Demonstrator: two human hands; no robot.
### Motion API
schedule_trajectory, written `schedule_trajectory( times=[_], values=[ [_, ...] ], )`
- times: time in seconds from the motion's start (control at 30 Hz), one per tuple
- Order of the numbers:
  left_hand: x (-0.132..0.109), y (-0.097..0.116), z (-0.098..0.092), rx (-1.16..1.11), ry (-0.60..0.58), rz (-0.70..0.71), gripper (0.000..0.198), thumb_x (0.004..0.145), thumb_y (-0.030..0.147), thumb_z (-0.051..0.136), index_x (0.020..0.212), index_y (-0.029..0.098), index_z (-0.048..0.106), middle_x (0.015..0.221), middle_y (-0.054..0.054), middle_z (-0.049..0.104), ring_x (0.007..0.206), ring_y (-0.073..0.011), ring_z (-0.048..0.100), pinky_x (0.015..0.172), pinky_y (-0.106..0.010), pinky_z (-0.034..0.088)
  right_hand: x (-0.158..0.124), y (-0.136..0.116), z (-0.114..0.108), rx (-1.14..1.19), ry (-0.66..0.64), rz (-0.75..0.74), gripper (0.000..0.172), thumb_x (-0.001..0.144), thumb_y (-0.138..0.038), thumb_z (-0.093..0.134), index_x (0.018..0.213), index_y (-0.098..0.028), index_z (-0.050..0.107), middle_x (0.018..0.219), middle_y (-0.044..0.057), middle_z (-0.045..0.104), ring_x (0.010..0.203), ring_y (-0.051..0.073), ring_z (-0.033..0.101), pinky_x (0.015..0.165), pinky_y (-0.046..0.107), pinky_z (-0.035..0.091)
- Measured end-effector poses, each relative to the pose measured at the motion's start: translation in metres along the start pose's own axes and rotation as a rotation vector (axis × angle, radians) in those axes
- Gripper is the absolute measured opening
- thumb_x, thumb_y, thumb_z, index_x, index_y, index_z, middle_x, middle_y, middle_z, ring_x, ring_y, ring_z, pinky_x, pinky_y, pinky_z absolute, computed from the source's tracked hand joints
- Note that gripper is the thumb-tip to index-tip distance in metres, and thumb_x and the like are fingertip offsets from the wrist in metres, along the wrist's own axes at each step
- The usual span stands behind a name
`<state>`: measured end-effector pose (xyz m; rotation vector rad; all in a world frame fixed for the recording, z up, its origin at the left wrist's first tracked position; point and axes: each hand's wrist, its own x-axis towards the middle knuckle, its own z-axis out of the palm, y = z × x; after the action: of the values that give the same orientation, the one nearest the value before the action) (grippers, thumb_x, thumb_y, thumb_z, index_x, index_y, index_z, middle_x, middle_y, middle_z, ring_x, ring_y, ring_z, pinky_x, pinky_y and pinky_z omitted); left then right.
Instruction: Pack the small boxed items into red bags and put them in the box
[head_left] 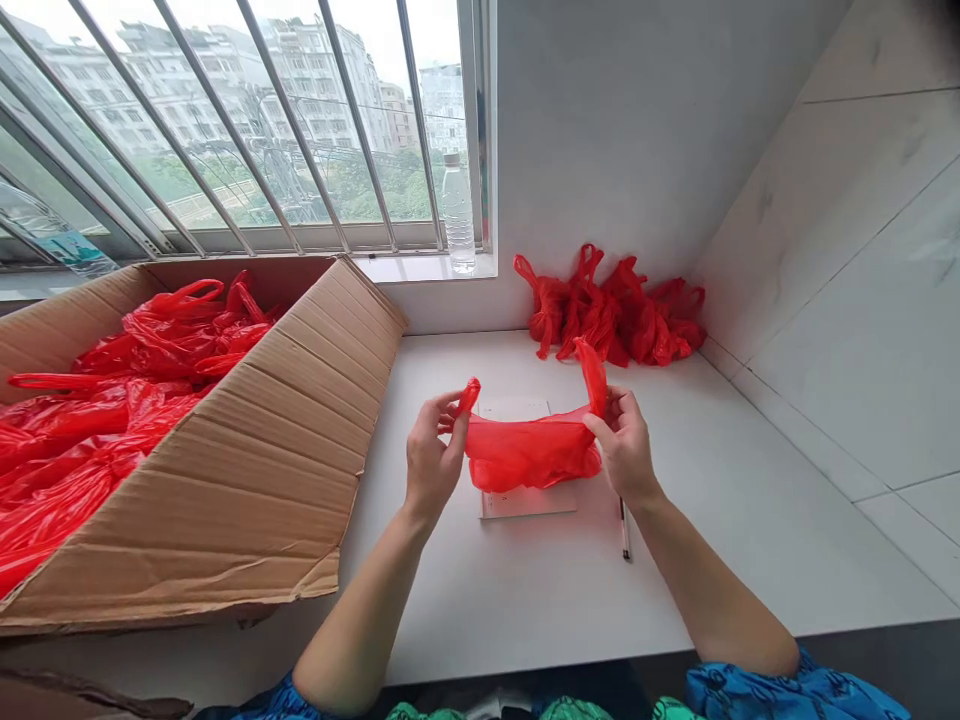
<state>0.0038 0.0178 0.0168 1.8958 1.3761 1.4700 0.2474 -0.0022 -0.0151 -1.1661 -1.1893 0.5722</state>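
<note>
A red plastic bag (532, 455) is stretched between my two hands above the white table. My left hand (435, 455) pinches one handle of it, and my right hand (624, 440) grips the other side, where a handle loop sticks up. Beneath the bag, partly covered by it, lies a white booklet or sheet (529, 503). A pen (625, 530) rests just below my right hand on the tabletop.
To the left stands an open cardboard box (247, 450) heaped with red plastic bags (165, 350). Several bunched red bags (615, 310) sit against the back wall. A clear bottle (458, 215) is on the sill of the barred window. A tiled wall (862, 300) bounds the right side.
</note>
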Motion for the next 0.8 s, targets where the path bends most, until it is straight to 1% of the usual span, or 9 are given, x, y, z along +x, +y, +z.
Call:
schedule_trajectory(
  times=[0.1,0.17,0.27,0.33,0.43,0.5,0.57,0.67,0.8],
  values=[
    [-0.001,0.006,-0.01,-0.202,-0.097,-0.115,0.024,0.091,0.025,0.055,0.115,0.021,0.06,0.093,-0.005,0.063,0.081,-0.0151,0.06,0.071,-0.027,0.053,0.008,-0.005,-0.007,0.047,-0.012,0.005,0.021,0.09,-0.034,0.055,0.109,-0.024,0.052,0.086,0.001,0.056,0.072,0.015,0.058,0.064,0.029,0.053],
    [-0.006,0.016,-0.016,-0.271,-0.183,-0.106,0.013,0.091,0.024,0.055,0.1,0.02,0.062,0.09,-0.005,0.06,0.08,-0.0158,0.058,0.072,-0.029,0.053,0.011,-0.017,-0.017,0.052,0.102,-0.068,0.025,0.089,-0.035,0.059,0.111,-0.024,0.053,0.09,0.002,0.058,0.077,0.016,0.059,0.069,0.031,0.053],
    [-0.016,0.034,-0.027,-0.301,-0.235,-0.009,0.011,0.091,0.023,0.056,0.081,0.02,0.06,0.087,-0.005,0.054,0.084,-0.0183,0.056,0.076,-0.033,0.052,0.004,-0.045,-0.035,0.026,0.415,-0.316,0.036,0.085,-0.027,0.067,0.117,-0.025,0.053,0.106,0.004,0.059,0.089,0.018,0.061,0.081,0.037,0.052],
    [-0.022,0.045,-0.032,-0.31,-0.276,0.061,0.014,0.09,0.022,0.056,0.077,0.021,0.059,0.088,-0.006,0.054,0.088,-0.0198,0.056,0.079,-0.035,0.052,-0.008,-0.066,-0.04,-0.019,0.464,-0.535,0.034,0.084,-0.021,0.067,0.116,-0.027,0.055,0.1,0.003,0.061,0.085,0.02,0.062,0.077,0.039,0.052],
    [-0.027,0.056,-0.034,-0.302,-0.363,0.144,0.017,0.091,0.022,0.054,0.075,0.021,0.058,0.095,-0.008,0.057,0.087,-0.0203,0.057,0.074,-0.036,0.052,-0.029,-0.089,-0.029,-0.179,0.002,-0.742,0.025,0.087,-0.014,0.059,0.109,-0.027,0.06,0.09,0.003,0.065,0.079,0.021,0.065,0.068,0.037,0.052],
    [-0.03,0.058,-0.033,-0.301,-0.395,0.189,0.019,0.091,0.022,0.054,0.073,0.021,0.057,0.096,-0.008,0.058,0.085,-0.02,0.058,0.071,-0.035,0.051,-0.038,-0.09,-0.015,-0.353,-0.373,-0.668,0.017,0.092,-0.013,0.051,0.1,-0.026,0.06,0.084,0.002,0.067,0.074,0.018,0.065,0.062,0.032,0.05],
    [-0.033,0.057,-0.031,-0.327,-0.405,0.201,0.019,0.091,0.021,0.053,0.072,0.021,0.056,0.095,-0.008,0.059,0.086,-0.0205,0.058,0.073,-0.035,0.05,-0.04,-0.082,-0.004,-0.552,-0.595,-0.517,0.02,0.097,-0.016,0.043,0.086,-0.024,0.058,0.071,0.0,0.063,0.06,0.015,0.059,0.053,0.027,0.042],
    [-0.038,0.052,-0.029,-0.435,-0.41,0.159,0.018,0.091,0.018,0.049,0.073,0.02,0.052,0.087,-0.007,0.06,0.084,-0.0205,0.057,0.074,-0.036,0.048,-0.038,-0.061,-0.001,-0.861,-0.73,-0.312,0.024,0.096,-0.022,0.048,0.072,-0.022,0.052,0.062,-0.001,0.058,0.052,0.014,0.053,0.047,0.027,0.033],
    [-0.041,0.046,-0.025,-0.484,-0.49,0.155,0.019,0.087,0.012,0.038,0.072,0.02,0.046,0.069,-0.003,0.05,0.066,-0.016,0.045,0.063,-0.031,0.039,-0.032,-0.055,-0.018,-1.077,-0.725,-0.024,0.023,0.081,-0.035,0.07,0.072,-0.021,0.053,0.07,0.003,0.062,0.061,0.02,0.059,0.048,0.027,0.033]
  ],
)
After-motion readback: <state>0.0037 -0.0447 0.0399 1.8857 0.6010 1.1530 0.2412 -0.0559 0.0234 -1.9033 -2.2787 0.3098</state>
